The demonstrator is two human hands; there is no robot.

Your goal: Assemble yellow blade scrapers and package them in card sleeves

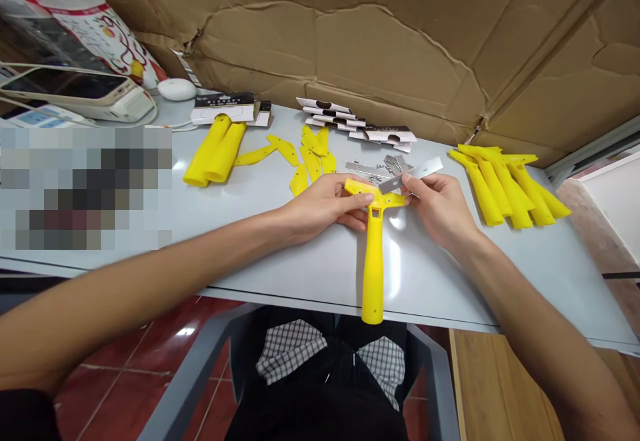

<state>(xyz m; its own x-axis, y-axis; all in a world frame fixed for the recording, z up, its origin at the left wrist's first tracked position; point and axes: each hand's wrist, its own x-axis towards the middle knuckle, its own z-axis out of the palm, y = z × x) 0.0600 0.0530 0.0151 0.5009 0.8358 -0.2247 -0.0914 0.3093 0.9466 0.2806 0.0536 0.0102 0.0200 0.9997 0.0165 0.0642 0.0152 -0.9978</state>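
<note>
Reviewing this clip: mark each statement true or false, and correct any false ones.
1. The left hand grips a yellow plastic scraper handle. True.
2. The right hand holds a second yellow handle. False: it pinches a metal razor blade.
3. Loose blades lie on the floor. False: loose metal blades lie on the table.
4. A cardboard sheet stands behind the table. True.
</note>
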